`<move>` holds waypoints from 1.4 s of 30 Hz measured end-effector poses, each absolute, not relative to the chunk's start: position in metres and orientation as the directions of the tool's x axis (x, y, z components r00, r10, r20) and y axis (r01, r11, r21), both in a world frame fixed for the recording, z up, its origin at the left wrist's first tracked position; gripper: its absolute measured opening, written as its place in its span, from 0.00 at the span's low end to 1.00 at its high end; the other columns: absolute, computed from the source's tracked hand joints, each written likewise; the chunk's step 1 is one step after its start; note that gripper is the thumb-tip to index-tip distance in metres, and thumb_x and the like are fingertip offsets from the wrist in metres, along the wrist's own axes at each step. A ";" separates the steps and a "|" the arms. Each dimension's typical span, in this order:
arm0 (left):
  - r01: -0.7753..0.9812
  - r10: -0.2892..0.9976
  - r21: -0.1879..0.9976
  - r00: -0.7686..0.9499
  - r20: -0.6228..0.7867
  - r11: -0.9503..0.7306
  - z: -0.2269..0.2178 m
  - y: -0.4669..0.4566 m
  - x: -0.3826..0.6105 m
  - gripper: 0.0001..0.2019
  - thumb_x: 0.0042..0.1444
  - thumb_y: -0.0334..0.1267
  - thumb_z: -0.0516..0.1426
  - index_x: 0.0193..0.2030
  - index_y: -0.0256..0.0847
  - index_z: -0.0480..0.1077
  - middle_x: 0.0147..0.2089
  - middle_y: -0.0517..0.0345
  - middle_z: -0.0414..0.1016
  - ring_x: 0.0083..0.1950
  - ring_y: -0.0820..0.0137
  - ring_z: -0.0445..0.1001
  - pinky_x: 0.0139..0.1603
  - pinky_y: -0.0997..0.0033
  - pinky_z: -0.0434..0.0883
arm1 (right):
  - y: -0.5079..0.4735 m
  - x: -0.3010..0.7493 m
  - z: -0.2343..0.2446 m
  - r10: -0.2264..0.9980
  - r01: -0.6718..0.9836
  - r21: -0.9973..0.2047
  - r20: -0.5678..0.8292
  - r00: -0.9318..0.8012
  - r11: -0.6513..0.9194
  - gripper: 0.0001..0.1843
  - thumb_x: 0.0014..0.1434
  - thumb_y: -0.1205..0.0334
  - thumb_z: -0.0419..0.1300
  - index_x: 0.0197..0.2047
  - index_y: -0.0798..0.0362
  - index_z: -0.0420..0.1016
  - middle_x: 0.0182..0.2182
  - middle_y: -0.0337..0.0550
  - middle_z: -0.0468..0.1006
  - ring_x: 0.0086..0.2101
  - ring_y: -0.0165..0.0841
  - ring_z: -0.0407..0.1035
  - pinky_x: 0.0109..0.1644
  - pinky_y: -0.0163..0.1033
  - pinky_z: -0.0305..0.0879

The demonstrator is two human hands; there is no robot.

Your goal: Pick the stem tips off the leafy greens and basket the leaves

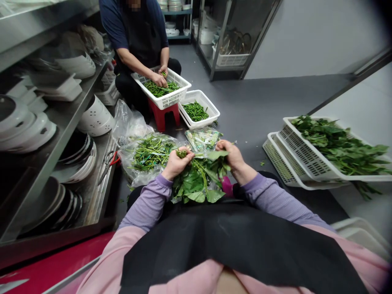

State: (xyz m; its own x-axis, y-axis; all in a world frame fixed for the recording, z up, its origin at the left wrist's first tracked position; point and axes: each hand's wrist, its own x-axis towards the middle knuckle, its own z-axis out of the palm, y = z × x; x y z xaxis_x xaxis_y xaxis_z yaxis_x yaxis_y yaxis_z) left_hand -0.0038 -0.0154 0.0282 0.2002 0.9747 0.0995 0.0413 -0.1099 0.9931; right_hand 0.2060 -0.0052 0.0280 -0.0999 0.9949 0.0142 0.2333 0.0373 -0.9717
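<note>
Leafy green stems stretch between my two hands above my lap. My left hand (179,162) is closed, pinching the stem ends between thumb and fingers. On the other side, my right hand (232,154) is closed round leafy greens (219,163), partly hidden behind a leaf. Below them lies a heap of broad green leaves (188,183). Just beyond my left hand, an opened clear plastic bag (127,165) holds a pile of cut stems (153,152). A clear packet of greens (202,138) rests on the floor past my hands.
Opposite, a co-worker (137,41) handles green pods in a white basket (180,90) on a red stool (162,118). Another white basket (216,115) holds pods. Stacked baskets (309,163) with leafy greens stand right. Scissors (108,165) lie on the left shelf (76,116) with dishes.
</note>
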 end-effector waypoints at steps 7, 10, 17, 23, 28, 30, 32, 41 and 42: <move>0.034 0.986 0.997 0.149 0.070 -0.076 0.033 -0.015 0.000 0.12 0.43 0.44 0.62 0.25 0.36 0.68 0.16 0.63 0.66 0.18 0.77 0.64 0.21 0.77 0.60 | -0.011 0.211 0.025 0.787 0.317 -0.948 -0.216 -0.578 -0.027 0.20 0.52 0.49 0.56 0.36 0.59 0.74 0.24 0.38 0.69 0.26 0.26 0.60 0.34 0.34 0.57; 0.092 0.982 0.992 0.174 0.067 -0.084 0.031 -0.016 0.002 0.12 0.43 0.43 0.62 0.24 0.36 0.68 0.16 0.63 0.66 0.18 0.77 0.63 0.21 0.76 0.59 | -0.020 0.191 0.026 0.810 0.270 -0.958 -0.230 -0.539 -0.093 0.19 0.50 0.50 0.58 0.35 0.59 0.74 0.25 0.38 0.70 0.26 0.25 0.60 0.34 0.34 0.57; 0.172 0.979 0.976 0.175 0.100 -0.131 0.024 -0.017 0.002 0.10 0.46 0.43 0.60 0.25 0.37 0.69 0.17 0.63 0.65 0.19 0.77 0.62 0.23 0.75 0.59 | -0.025 0.171 0.018 0.881 0.129 -0.977 -0.208 -0.425 -0.169 0.14 0.48 0.57 0.59 0.36 0.58 0.72 0.29 0.39 0.73 0.30 0.27 0.65 0.39 0.35 0.61; 0.127 0.978 0.976 0.137 0.158 -0.175 0.025 -0.021 0.003 0.11 0.47 0.44 0.60 0.26 0.38 0.68 0.18 0.63 0.65 0.20 0.77 0.62 0.23 0.76 0.59 | -0.015 0.176 -0.002 0.961 0.052 -0.970 -0.243 -0.131 -0.238 0.08 0.48 0.58 0.55 0.27 0.55 0.66 0.20 0.35 0.66 0.22 0.24 0.57 0.28 0.32 0.57; 0.072 0.986 0.988 0.104 0.127 -0.135 0.026 -0.018 0.003 0.11 0.47 0.45 0.59 0.27 0.38 0.67 0.18 0.62 0.66 0.20 0.75 0.65 0.24 0.74 0.62 | -0.023 0.191 0.004 0.760 0.019 -0.912 -0.352 -0.546 -0.409 0.15 0.47 0.52 0.61 0.30 0.56 0.68 0.26 0.39 0.71 0.28 0.27 0.64 0.36 0.35 0.61; 0.102 0.983 0.983 0.119 0.143 -0.155 0.024 -0.017 0.004 0.11 0.48 0.45 0.59 0.27 0.37 0.67 0.18 0.62 0.66 0.20 0.75 0.65 0.25 0.74 0.62 | -0.030 0.190 0.011 0.689 0.008 -0.880 -0.377 -0.619 -0.475 0.17 0.47 0.50 0.61 0.32 0.56 0.68 0.27 0.41 0.72 0.28 0.28 0.65 0.35 0.36 0.62; 0.153 0.974 0.966 0.116 0.192 -0.209 0.021 -0.017 0.005 0.11 0.49 0.44 0.58 0.27 0.37 0.68 0.20 0.61 0.67 0.21 0.76 0.64 0.25 0.75 0.62 | -0.035 0.186 0.016 0.691 -0.044 -0.856 -0.384 -0.612 -0.515 0.17 0.47 0.50 0.61 0.34 0.56 0.68 0.24 0.39 0.71 0.25 0.27 0.64 0.31 0.34 0.60; 0.458 0.885 0.760 0.176 0.431 -0.461 0.013 -0.017 0.001 0.10 0.53 0.42 0.55 0.28 0.38 0.69 0.26 0.57 0.71 0.28 0.74 0.67 0.31 0.75 0.63 | -0.035 0.171 0.013 0.872 0.111 -0.968 -0.253 -0.419 -0.227 0.09 0.49 0.61 0.53 0.21 0.55 0.62 0.18 0.34 0.62 0.22 0.24 0.54 0.30 0.34 0.52; 0.471 0.880 0.747 0.185 0.437 -0.469 0.013 -0.018 0.002 0.10 0.53 0.42 0.55 0.28 0.38 0.69 0.26 0.57 0.71 0.28 0.74 0.67 0.31 0.74 0.63 | -0.035 0.170 0.011 0.902 0.124 -0.972 -0.231 -0.364 -0.199 0.09 0.48 0.61 0.52 0.20 0.54 0.60 0.17 0.34 0.61 0.21 0.24 0.53 0.29 0.34 0.51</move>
State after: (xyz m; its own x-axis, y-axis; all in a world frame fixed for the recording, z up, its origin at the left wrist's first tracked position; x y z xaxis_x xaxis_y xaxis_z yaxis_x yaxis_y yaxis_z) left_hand 0.0021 -0.0179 0.0126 0.1852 0.8804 0.4366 0.4712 -0.4694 0.7467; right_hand 0.1697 -0.0346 0.0106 -0.3635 0.9024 -0.2315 0.1243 -0.1993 -0.9720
